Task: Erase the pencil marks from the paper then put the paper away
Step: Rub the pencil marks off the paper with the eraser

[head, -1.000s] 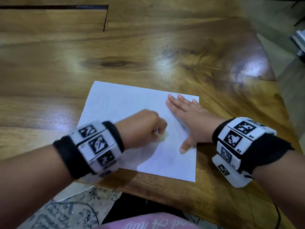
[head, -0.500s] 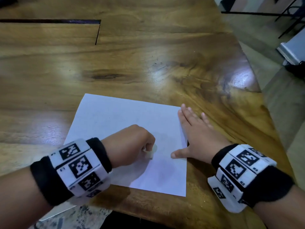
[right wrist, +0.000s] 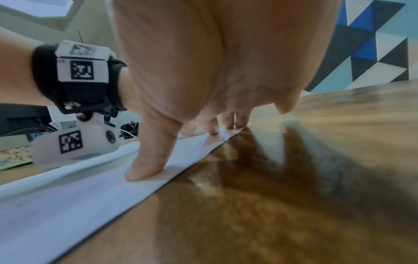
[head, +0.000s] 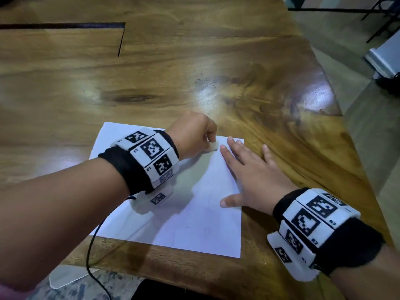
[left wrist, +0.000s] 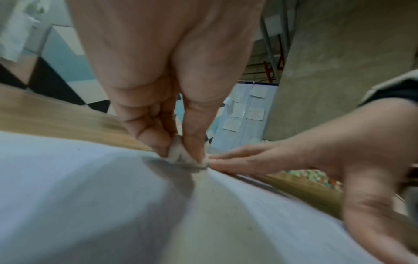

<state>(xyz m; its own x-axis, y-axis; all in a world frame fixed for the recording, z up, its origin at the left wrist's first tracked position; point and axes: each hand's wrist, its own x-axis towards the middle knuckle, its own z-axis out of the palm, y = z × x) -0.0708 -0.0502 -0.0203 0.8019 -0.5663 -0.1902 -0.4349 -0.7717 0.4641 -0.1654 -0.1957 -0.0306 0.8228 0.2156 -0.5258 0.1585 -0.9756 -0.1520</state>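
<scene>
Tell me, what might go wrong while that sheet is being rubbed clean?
The left hand rubs the eraser near the paper's far edge, so the sheet could crease or tear there. The right hand pins only the right side; the free left side might shift. Faint marks near the front might be missed.

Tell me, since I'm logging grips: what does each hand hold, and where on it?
The left hand pinches the eraser by its upper part, its lower end on the paper. The right hand grips nothing; it lies flat on the paper's right edge.
</scene>
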